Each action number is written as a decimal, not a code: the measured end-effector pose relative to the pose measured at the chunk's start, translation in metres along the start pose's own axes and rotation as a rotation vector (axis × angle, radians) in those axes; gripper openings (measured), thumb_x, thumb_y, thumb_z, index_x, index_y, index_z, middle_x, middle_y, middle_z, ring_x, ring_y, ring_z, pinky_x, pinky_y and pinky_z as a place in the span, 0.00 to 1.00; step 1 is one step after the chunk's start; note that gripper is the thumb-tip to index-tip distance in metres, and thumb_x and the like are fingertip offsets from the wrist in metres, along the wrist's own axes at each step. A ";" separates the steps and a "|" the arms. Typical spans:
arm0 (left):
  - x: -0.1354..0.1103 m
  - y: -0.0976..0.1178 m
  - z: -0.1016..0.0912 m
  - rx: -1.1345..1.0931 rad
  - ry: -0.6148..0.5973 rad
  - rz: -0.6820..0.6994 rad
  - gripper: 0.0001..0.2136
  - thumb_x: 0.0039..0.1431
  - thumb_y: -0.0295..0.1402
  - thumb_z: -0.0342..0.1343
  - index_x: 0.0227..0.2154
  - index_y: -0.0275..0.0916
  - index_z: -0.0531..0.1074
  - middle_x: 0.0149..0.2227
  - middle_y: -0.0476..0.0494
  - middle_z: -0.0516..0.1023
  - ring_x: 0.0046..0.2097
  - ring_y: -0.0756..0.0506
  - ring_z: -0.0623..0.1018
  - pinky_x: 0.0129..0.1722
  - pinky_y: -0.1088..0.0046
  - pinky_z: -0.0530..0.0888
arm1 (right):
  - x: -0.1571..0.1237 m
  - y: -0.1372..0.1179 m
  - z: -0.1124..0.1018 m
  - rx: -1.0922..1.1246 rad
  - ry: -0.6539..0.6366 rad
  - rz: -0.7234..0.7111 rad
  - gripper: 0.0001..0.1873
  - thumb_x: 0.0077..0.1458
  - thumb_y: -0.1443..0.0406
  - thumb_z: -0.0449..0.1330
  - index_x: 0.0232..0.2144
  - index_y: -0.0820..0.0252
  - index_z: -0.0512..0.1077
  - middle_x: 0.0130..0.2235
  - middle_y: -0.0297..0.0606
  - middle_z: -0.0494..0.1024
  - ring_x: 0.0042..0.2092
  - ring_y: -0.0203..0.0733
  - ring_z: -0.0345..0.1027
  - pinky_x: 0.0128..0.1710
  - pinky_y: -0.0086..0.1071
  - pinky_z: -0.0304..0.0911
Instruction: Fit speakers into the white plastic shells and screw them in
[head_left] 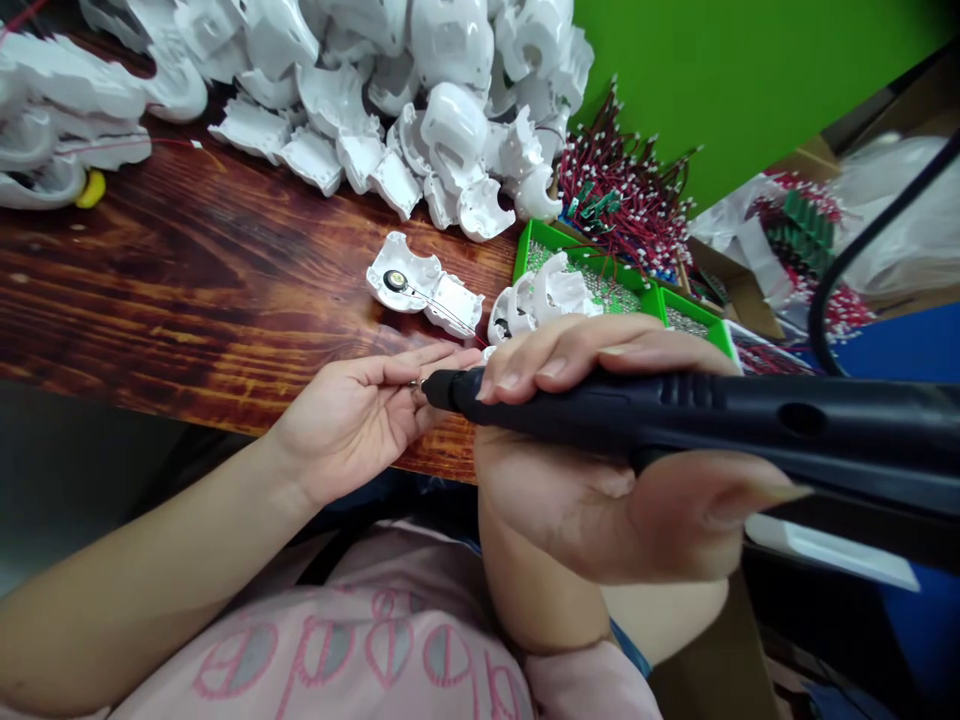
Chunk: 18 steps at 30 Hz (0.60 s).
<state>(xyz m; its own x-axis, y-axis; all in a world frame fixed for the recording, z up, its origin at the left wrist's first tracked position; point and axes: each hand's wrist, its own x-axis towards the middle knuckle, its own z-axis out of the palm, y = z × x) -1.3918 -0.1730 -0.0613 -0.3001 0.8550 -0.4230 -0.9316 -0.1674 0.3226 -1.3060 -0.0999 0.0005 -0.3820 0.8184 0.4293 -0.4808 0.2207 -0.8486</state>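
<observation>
Black soldering pen (750,410), or something very like it, runs in from 3 o'clock, its tip (435,390) right at a small metal bit (414,385) too tiny to identify. Left hand (349,415) is half open, fingers curled, pinching the bit up off the table, apparently so the tip can reach it without touching wood. Right hand (600,480) is closed round the barrel, fingers (570,360) over the top and palm beneath, a grip that seems chosen to steady the tip. Both hands sit over the table's near edge. Nearby at 12 o'clock, a white plastic shell (405,275) lies open with a round black-and-metal disc (395,281) and thin wire. Just past the right fingers at 1 o'clock, more shells sit on a green tray (577,250), with a red wire bundle (622,190) behind. Big heap of white shells (375,90) further out at 12, on a dark wood table (187,290); yellow part (91,188) at 10
</observation>
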 end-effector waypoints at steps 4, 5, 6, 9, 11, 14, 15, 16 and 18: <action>0.002 -0.001 0.000 0.014 -0.013 0.014 0.22 0.57 0.17 0.46 0.55 0.22 0.67 0.49 0.32 0.78 0.40 0.51 0.81 0.39 0.81 0.81 | 0.000 0.003 -0.001 -0.017 0.016 -0.027 0.18 0.55 0.47 0.59 0.24 0.50 0.64 0.23 0.28 0.66 0.23 0.37 0.65 0.22 0.37 0.67; 0.002 -0.002 0.000 0.013 -0.012 0.015 0.22 0.57 0.17 0.45 0.55 0.23 0.67 0.49 0.32 0.78 0.40 0.51 0.81 0.40 0.82 0.81 | 0.000 0.003 -0.001 -0.013 0.020 -0.033 0.18 0.55 0.47 0.59 0.24 0.50 0.64 0.23 0.28 0.66 0.23 0.38 0.65 0.22 0.37 0.67; 0.002 -0.002 0.001 0.011 -0.011 0.015 0.22 0.57 0.17 0.45 0.56 0.23 0.67 0.49 0.33 0.78 0.40 0.51 0.81 0.40 0.81 0.80 | 0.001 0.004 -0.001 -0.006 0.024 -0.035 0.18 0.56 0.47 0.58 0.24 0.50 0.64 0.23 0.28 0.66 0.23 0.38 0.65 0.22 0.38 0.67; 0.003 -0.003 0.001 0.011 -0.010 0.019 0.23 0.58 0.17 0.45 0.56 0.24 0.67 0.43 0.36 0.80 0.39 0.51 0.81 0.40 0.82 0.80 | 0.002 0.004 -0.002 0.013 0.020 -0.027 0.18 0.56 0.47 0.57 0.24 0.50 0.64 0.23 0.29 0.66 0.23 0.38 0.64 0.23 0.39 0.68; 0.003 -0.003 0.001 0.009 -0.009 0.025 0.22 0.57 0.17 0.45 0.55 0.24 0.68 0.40 0.38 0.81 0.38 0.51 0.81 0.39 0.82 0.80 | 0.002 0.003 -0.003 0.011 0.016 -0.018 0.18 0.56 0.47 0.58 0.24 0.50 0.64 0.23 0.29 0.66 0.23 0.38 0.65 0.24 0.39 0.68; 0.003 -0.004 0.001 0.011 -0.012 0.034 0.18 0.57 0.16 0.45 0.49 0.24 0.71 0.38 0.39 0.81 0.37 0.51 0.81 0.38 0.82 0.80 | 0.002 0.004 -0.004 -0.008 0.009 -0.015 0.19 0.55 0.45 0.58 0.25 0.50 0.64 0.23 0.28 0.66 0.23 0.37 0.65 0.24 0.38 0.69; 0.003 -0.004 0.001 0.015 -0.018 0.039 0.18 0.57 0.16 0.45 0.48 0.25 0.71 0.40 0.39 0.81 0.37 0.51 0.81 0.39 0.82 0.80 | 0.002 0.004 -0.004 -0.010 0.006 -0.016 0.19 0.55 0.45 0.58 0.25 0.50 0.64 0.23 0.28 0.66 0.23 0.37 0.65 0.24 0.38 0.69; 0.003 -0.005 0.001 0.019 -0.022 0.048 0.18 0.56 0.16 0.45 0.48 0.25 0.71 0.42 0.38 0.81 0.38 0.51 0.81 0.39 0.82 0.80 | 0.001 0.005 -0.005 -0.007 0.005 -0.021 0.20 0.55 0.44 0.58 0.25 0.50 0.64 0.24 0.28 0.66 0.23 0.37 0.65 0.24 0.39 0.69; 0.003 -0.006 0.003 0.031 -0.023 0.066 0.19 0.57 0.16 0.45 0.50 0.26 0.71 0.47 0.37 0.79 0.41 0.51 0.81 0.39 0.83 0.80 | 0.001 0.008 -0.006 0.006 -0.011 -0.036 0.20 0.55 0.43 0.57 0.25 0.50 0.65 0.24 0.29 0.67 0.24 0.38 0.66 0.25 0.40 0.70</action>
<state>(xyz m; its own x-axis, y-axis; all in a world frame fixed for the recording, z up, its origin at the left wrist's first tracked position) -1.3867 -0.1678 -0.0618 -0.3556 0.8537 -0.3804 -0.9031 -0.2091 0.3750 -1.3053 -0.0941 -0.0080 -0.3728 0.8043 0.4627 -0.4994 0.2464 -0.8306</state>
